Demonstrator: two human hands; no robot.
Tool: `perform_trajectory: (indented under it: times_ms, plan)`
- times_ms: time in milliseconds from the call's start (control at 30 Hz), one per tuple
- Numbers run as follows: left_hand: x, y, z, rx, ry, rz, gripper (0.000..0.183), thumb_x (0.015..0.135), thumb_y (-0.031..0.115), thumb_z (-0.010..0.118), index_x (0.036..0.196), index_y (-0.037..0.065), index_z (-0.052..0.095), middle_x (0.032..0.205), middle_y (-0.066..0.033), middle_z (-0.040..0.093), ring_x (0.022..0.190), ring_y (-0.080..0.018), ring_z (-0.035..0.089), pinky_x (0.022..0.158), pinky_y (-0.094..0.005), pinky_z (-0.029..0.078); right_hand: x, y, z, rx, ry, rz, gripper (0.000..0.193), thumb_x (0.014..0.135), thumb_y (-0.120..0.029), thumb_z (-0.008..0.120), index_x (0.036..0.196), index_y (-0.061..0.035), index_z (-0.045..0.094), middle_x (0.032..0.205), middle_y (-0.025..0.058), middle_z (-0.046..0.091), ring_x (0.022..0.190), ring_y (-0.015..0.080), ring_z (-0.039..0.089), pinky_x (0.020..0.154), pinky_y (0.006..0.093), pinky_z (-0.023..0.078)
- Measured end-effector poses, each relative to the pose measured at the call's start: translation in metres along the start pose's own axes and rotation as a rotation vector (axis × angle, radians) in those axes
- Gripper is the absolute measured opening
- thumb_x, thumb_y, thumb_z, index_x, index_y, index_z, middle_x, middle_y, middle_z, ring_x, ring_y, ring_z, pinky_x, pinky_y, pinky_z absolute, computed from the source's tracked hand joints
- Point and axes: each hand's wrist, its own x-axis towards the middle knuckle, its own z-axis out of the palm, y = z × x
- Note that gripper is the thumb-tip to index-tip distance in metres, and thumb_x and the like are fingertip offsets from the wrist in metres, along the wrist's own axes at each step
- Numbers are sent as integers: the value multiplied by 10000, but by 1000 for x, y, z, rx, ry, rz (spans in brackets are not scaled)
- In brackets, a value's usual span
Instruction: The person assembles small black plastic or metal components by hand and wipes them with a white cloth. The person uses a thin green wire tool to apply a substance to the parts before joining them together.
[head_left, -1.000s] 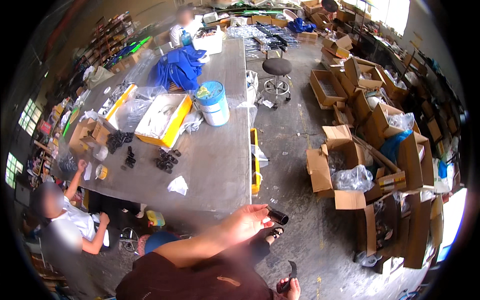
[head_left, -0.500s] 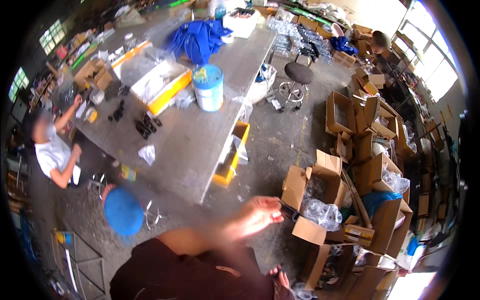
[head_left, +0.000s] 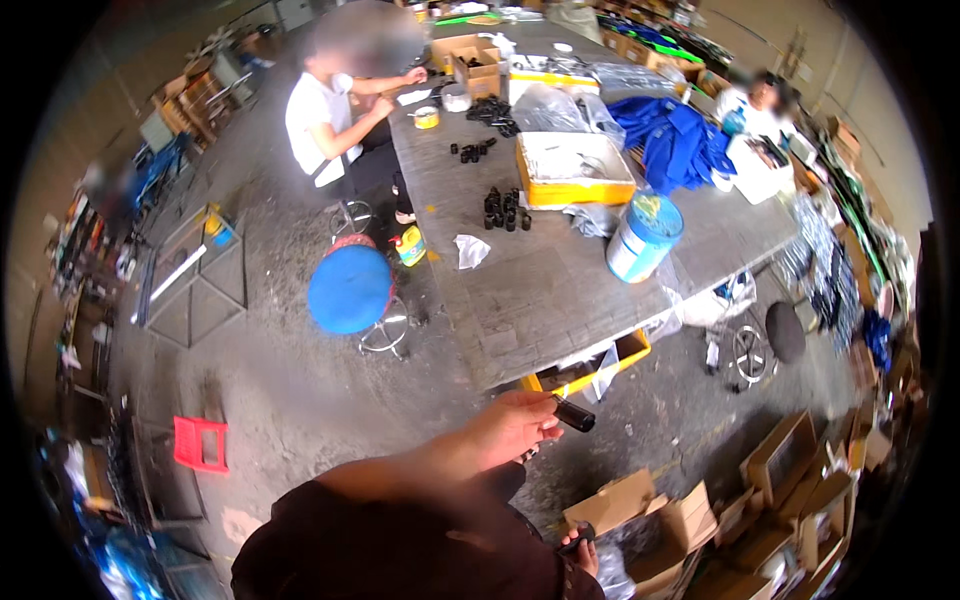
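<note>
My left hand [head_left: 512, 428] is closed on one end of a short, glossy black tube [head_left: 574, 413]. The tube points to the right, just off the near corner of the grey table [head_left: 560, 320]. Low in the view, my right hand [head_left: 584, 555] is partly hidden by my dark sleeve. Its fingers are closed round a small dark piece [head_left: 574, 538] whose kind I cannot make out. Several short black cylinders [head_left: 507, 210] stand grouped on the table, near a crumpled white paper [head_left: 471, 251].
A blue round stool [head_left: 350, 289] stands left of the table, and a person [head_left: 325, 120] sits beyond it. The table bears a yellow-and-white box [head_left: 576, 190], a blue-and-white bucket [head_left: 645, 238] and blue cloth [head_left: 675, 145]. Cardboard boxes [head_left: 690, 515] crowd the lower right.
My view has swung left, so the table and the seated person sit further right in it. The left hand still holds the black tube, now before the table corner instead of the cardboard boxes.
</note>
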Motion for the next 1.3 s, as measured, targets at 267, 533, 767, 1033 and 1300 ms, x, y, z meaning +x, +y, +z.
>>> perform_trajectory:
  times_ms: [267,533,767,1033,1300]
  plan:
    - [105,-13,13,23,55,191,135,928,137,561,983,41,637,965,-36,613,920,-149,532,873,-352,396,105,-144,-6,100,-240,92,349,969,-163,490,1289,-33,445,1104,106,533,988,254,545,879,436,457]
    - [265,-32,82,50,-39,92,208,926,149,574,1080,19,627,1079,-56,621,955,-155,522,878,-350,392,184,-260,-49,185,-304,157,325,963,-194,508,1261,-68,477,1108,76,561,1031,247,545,893,445,447]
    - [384,-95,114,46,-75,159,214,904,139,608,1088,34,637,1086,-62,632,963,-174,546,897,-352,401,265,-387,-89,154,-284,170,320,959,-211,519,1250,-81,488,1104,65,564,1027,237,547,884,428,451]
    - [477,-28,170,667,326,971,291,927,307,550,987,28,606,976,-152,659,997,-279,600,900,-457,457,283,-594,-82,166,-14,-70,167,945,-121,524,1082,-26,538,997,90,575,907,213,552,804,337,481]
    - [585,-102,206,106,247,656,207,938,261,553,928,54,545,853,-60,552,886,-190,513,930,-401,367,327,-719,-91,140,-8,17,230,966,-58,427,1162,38,500,990,167,621,908,272,611,851,397,499]
